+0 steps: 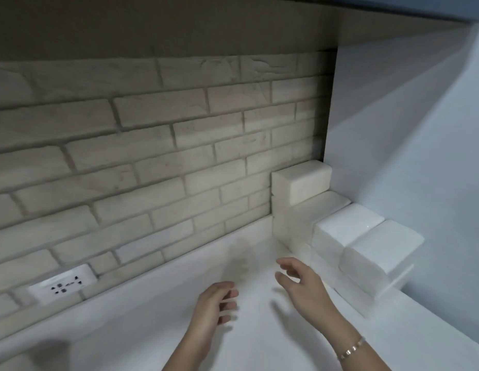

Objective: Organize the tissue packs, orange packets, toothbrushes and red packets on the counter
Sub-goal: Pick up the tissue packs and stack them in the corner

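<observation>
Both the left hand (214,303) and right hand (302,286) hover empty, fingers loose. Probably best to nudge the tissue packs (348,231) at frame right flush, flat-palmed.

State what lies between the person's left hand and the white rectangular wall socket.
Head view: only bare white counter separates the left hand from the wall socket.

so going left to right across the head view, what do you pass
wall socket → left hand → right hand → nearest tissue pack, by the side wall
</observation>
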